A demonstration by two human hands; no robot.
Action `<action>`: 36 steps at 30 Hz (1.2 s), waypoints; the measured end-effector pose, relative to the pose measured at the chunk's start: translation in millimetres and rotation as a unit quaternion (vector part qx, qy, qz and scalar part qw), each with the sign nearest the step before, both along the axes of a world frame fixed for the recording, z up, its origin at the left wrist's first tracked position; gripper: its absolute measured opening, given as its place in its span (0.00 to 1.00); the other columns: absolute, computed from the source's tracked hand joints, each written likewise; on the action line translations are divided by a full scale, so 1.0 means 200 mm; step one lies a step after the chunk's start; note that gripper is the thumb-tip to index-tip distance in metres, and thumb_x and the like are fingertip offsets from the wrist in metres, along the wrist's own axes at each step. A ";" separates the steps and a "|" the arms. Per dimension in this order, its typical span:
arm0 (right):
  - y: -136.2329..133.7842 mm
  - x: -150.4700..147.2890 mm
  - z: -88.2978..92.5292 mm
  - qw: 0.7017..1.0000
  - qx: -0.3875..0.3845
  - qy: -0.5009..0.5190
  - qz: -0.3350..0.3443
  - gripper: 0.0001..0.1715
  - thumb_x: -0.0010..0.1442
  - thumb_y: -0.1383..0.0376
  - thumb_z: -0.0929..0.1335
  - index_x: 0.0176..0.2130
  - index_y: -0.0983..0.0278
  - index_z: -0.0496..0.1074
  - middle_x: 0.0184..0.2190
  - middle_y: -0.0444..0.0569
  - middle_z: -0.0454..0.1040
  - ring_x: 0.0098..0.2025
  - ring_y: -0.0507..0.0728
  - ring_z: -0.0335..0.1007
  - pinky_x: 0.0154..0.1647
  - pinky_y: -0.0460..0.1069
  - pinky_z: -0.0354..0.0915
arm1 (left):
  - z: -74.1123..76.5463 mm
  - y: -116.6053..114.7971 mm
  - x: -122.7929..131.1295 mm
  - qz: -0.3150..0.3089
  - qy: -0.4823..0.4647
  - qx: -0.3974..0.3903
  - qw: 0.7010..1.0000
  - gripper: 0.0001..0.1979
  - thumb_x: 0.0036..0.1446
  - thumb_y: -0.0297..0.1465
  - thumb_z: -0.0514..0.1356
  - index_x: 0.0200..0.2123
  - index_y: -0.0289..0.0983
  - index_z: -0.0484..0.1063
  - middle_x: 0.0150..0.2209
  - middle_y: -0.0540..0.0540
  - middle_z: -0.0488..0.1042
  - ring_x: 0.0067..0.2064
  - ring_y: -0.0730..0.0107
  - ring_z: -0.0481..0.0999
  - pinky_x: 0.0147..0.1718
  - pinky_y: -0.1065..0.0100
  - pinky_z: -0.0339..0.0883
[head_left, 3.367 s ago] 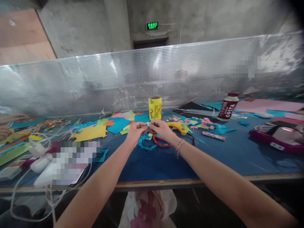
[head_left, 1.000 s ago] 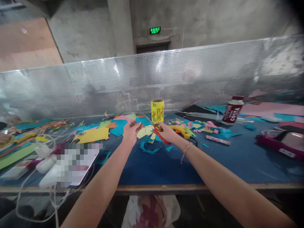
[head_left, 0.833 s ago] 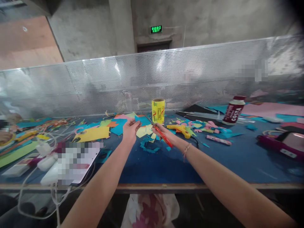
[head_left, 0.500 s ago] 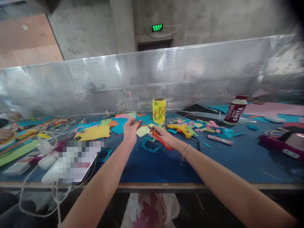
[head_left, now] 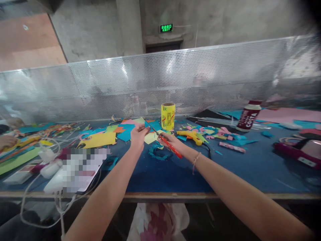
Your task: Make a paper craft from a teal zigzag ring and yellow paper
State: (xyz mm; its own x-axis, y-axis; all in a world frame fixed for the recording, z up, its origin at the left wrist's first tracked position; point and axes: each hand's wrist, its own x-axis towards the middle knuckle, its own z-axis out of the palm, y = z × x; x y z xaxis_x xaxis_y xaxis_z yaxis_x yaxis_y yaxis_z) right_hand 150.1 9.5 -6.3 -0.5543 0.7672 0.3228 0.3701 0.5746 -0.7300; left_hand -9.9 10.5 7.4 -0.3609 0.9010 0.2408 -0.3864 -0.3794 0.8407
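Observation:
My right hand (head_left: pixel 171 141) is wrapped round a pair of scissors with red handles (head_left: pixel 175 152), whose blades point up and left toward my other hand. My left hand (head_left: pixel 137 135) is closed in a pinch close to the blade tips; what its fingertips hold is too small to make out. Just below the scissors, a ring of jagged blue paper (head_left: pixel 158 157) lies on the blue table (head_left: pixel 173 182). A yellow printed roll (head_left: pixel 167 117) stands upright behind my hands, with coloured paper sheets (head_left: pixel 126 133) beside it on the left.
Right of my hands lie a yellow glue gun (head_left: pixel 190 134), paper scraps (head_left: pixel 218 133) and a Costa bottle (head_left: pixel 248 116). A purple device (head_left: pixel 297 155) sits far right. Phone (head_left: pixel 92 170) and white cables (head_left: pixel 60 214) occupy the left. Another person's hand (head_left: pixel 7 142) is at the far left.
The scissor blades look slightly more open and the red handles have shifted a little. Both hands stay in nearly the same place.

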 end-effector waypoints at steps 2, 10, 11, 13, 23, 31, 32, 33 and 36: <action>0.00 0.00 0.00 1.000 0.003 -0.002 0.000 0.16 0.55 0.52 0.61 0.30 0.63 0.60 0.25 0.41 0.61 0.25 0.49 0.56 0.25 0.45 0.54 | 0.00 0.00 0.00 -0.004 0.003 0.003 1.000 0.16 0.30 0.25 0.67 0.28 0.32 0.70 0.24 0.49 0.73 0.28 0.72 0.73 0.39 0.63 0.67; -0.02 -0.01 0.00 1.000 -0.021 0.016 0.000 0.17 0.55 0.50 0.60 0.30 0.62 0.59 0.22 0.40 0.59 0.23 0.48 0.55 0.24 0.45 0.54 | 0.01 -0.01 0.01 -0.008 -0.006 -0.003 1.000 0.14 0.29 0.25 0.66 0.25 0.33 0.70 0.23 0.50 0.73 0.26 0.73 0.73 0.37 0.65 0.68; -0.02 -0.01 0.00 1.000 -0.012 0.013 -0.004 0.18 0.55 0.50 0.60 0.29 0.63 0.59 0.23 0.41 0.59 0.24 0.48 0.55 0.24 0.45 0.54 | 0.01 -0.01 0.00 -0.010 -0.005 -0.003 1.000 0.13 0.29 0.25 0.66 0.25 0.34 0.70 0.22 0.50 0.73 0.26 0.73 0.73 0.36 0.65 0.67; -0.02 -0.02 0.01 1.000 0.006 0.005 -0.014 0.18 0.55 0.51 0.61 0.29 0.63 0.59 0.23 0.41 0.60 0.24 0.49 0.55 0.24 0.45 0.54 | 0.02 -0.02 0.00 -0.012 -0.005 -0.008 1.000 0.11 0.31 0.26 0.65 0.23 0.34 0.69 0.21 0.51 0.72 0.25 0.73 0.73 0.36 0.65 0.67; -0.09 -0.05 0.04 0.997 0.055 0.007 -0.059 0.20 0.56 0.51 0.60 0.23 0.63 0.58 0.18 0.42 0.58 0.20 0.49 0.52 0.21 0.46 0.51 | 0.02 -0.02 -0.02 0.006 0.012 -0.011 1.000 0.08 0.35 0.31 0.64 0.20 0.35 0.68 0.17 0.52 0.69 0.23 0.73 0.71 0.30 0.68 0.65; -0.10 -0.07 0.02 0.988 -0.121 0.083 -0.051 0.22 0.54 0.47 0.60 0.25 0.61 0.55 0.15 0.39 0.55 0.15 0.48 0.50 0.15 0.45 0.50 | 0.01 -0.01 -0.01 0.001 0.007 -0.018 1.000 0.09 0.35 0.30 0.65 0.21 0.34 0.69 0.17 0.52 0.69 0.22 0.74 0.71 0.30 0.68 0.65; -0.10 -0.07 0.01 0.980 -0.170 0.096 -0.044 0.22 0.55 0.46 0.58 0.26 0.61 0.55 0.14 0.39 0.55 0.14 0.48 0.50 0.14 0.45 0.49 | 0.01 -0.01 -0.01 -0.003 0.010 -0.018 1.000 0.09 0.34 0.30 0.66 0.21 0.34 0.69 0.17 0.52 0.69 0.22 0.74 0.71 0.30 0.68 0.65; -0.11 -0.07 0.02 0.972 -0.206 0.107 -0.036 0.22 0.55 0.46 0.57 0.26 0.61 0.55 0.14 0.38 0.55 0.13 0.47 0.50 0.13 0.45 0.49 | 0.00 -0.01 -0.01 -0.006 0.013 -0.018 1.000 0.09 0.34 0.30 0.66 0.21 0.34 0.69 0.17 0.52 0.69 0.22 0.74 0.70 0.30 0.68 0.65; -0.13 -0.07 0.04 0.960 -0.240 0.146 -0.019 0.23 0.55 0.46 0.57 0.26 0.62 0.57 0.13 0.38 0.55 0.12 0.47 0.50 0.12 0.44 0.49 | 0.00 -0.01 0.00 -0.013 0.019 -0.016 1.000 0.10 0.33 0.31 0.66 0.21 0.34 0.69 0.17 0.52 0.69 0.22 0.74 0.70 0.28 0.69 0.64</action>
